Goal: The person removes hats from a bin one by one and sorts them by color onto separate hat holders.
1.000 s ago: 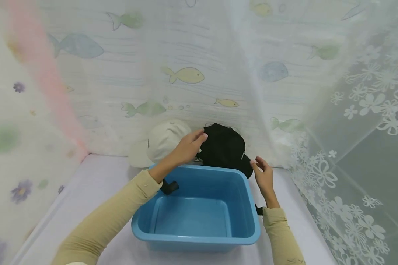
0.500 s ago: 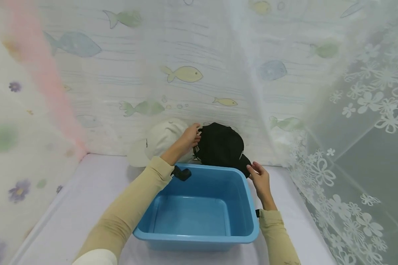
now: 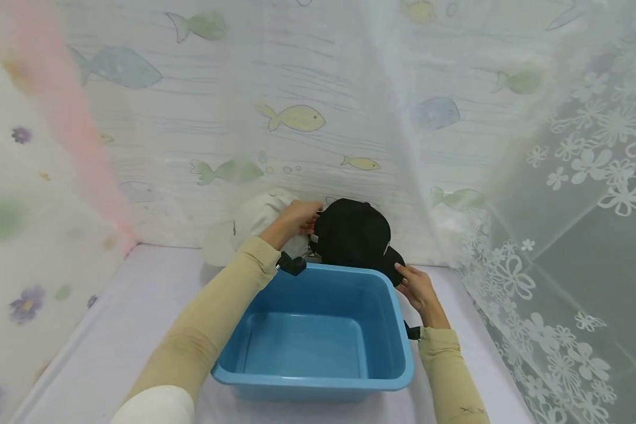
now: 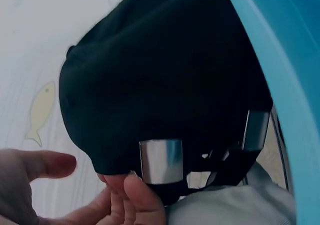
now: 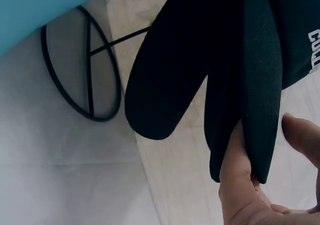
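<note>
A black cap (image 3: pixel 352 232) stands behind the blue basin, its brim pointing right. At its back edge is my left hand (image 3: pixel 295 219); in the left wrist view the fingers (image 4: pixel 142 197) curl at the strap while the thumb stands apart from the fabric. My right hand (image 3: pixel 417 287) holds the brim (image 5: pixel 262 110), with a finger beneath it and the thumb close to its upper side. White lettering (image 5: pixel 315 47) shows on the crown. Beside the brim hangs another dark, rounded flap (image 5: pixel 160 105). A white cap (image 3: pixel 257 218) stands left of the black one, partly hidden by my left hand.
The blue basin (image 3: pixel 312 384), with nothing inside, stands on the white-covered table (image 3: pixel 148 294) between my arms. Black wire hoops (image 5: pixel 117 80) show under the caps. A fish-print curtain (image 3: pixel 297 70) hangs behind, and a flowered sheer (image 3: pixel 577 265) hangs at right.
My left hand has come down from over the black cap's crown to its back edge. My right hand has moved in from beside the brim to hold it. The cap has barely moved.
</note>
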`<state>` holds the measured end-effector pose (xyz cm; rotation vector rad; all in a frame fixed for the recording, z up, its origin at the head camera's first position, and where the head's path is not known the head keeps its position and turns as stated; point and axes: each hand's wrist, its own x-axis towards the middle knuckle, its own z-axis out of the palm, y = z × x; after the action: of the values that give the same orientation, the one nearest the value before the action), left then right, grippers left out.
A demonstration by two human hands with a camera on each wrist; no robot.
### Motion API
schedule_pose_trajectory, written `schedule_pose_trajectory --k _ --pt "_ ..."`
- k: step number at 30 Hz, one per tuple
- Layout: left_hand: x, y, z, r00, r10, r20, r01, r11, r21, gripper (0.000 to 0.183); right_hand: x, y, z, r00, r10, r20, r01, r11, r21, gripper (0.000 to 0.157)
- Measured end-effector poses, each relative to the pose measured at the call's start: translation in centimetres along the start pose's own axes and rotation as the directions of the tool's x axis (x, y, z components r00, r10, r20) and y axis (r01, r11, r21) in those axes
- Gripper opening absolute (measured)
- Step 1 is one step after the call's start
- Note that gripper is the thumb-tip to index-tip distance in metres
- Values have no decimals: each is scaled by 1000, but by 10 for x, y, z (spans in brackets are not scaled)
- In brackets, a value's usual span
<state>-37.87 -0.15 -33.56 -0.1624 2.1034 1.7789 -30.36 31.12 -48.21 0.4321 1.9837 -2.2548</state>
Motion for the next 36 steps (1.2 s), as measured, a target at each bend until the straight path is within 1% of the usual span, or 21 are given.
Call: schedule_pose_trajectory --k 3,5,7,9,11,13,16,18,21,22,24,25,26,27,28,31,32,34,36 --pt "6 2 0 998 -50 25 51 998 -25 28 1 0 0 1000 -26 2 26 998 -52 65" --pt "10 3 -1 995 -95 39 98 992 -76 30 1 -1 1 999 -46 -2 46 996 -79 66" --pt "14 3 -2 990 -132 48 138 980 -143 32 2 -2 1 998 -61 -10 59 993 -100 67" --pt "16 3 -2 988 -143 51 151 969 -194 33 3 -3 2 998 -68 -15 66 992 -108 66" --pt "18 2 -1 991 -123 50 132 963 -235 33 4 -6 3 997 -72 -26 68 991 -112 65" --pt "17 1 0 997 -72 40 80 963 -258 32 5 -9 3 997 -77 -29 73 989 -128 64" --pt "17 -2 4 1000 2 -3 -3 954 -299 35 6 -14 4 997 -77 -27 72 984 -164 64" --pt "16 -4 6 999 31 -32 -40 950 -308 40 7 -18 4 997 -71 -37 62 977 -206 66" --pt "17 -8 9 998 31 -49 -44 951 -305 54 9 -21 4 997 -56 -62 38 964 -263 70" --pt "17 -10 10 998 31 -50 -45 955 -295 62 10 -22 4 996 -56 -75 32 957 -287 72" --pt "16 -13 12 998 35 -45 -46 964 -261 76 11 -24 4 994 -55 -99 22 952 -305 76" --pt "16 -14 13 998 39 -42 -48 968 -248 82 12 -26 4 992 -58 -111 21 950 -311 77" --pt "15 -16 14 998 44 -43 -53 970 -236 84 12 -27 5 990 -63 -125 20 947 -320 78" --pt "14 -17 16 998 49 -44 -58 973 -224 83 13 -29 5 988 -69 -139 20 945 -327 79" --pt "14 -19 17 998 53 -46 -62 976 -210 78 14 -30 5 985 -74 -154 19 943 -333 78" --pt "14 -25 22 994 70 -80 -83 981 -174 52 20 -34 6 976 -91 -198 15 934 -356 72" --pt "15 -26 24 992 78 -96 -92 984 -155 48 22 -35 6 973 -97 -209 15 932 -362 70" --pt "15 -30 29 987 94 -128 -111 985 -133 48 27 -37 5 970 -106 -218 15 923 -384 70" --pt "16 -33 34 985 102 -137 -119 985 -125 52 30 -38 3 970 -108 -217 11 914 -405 71"
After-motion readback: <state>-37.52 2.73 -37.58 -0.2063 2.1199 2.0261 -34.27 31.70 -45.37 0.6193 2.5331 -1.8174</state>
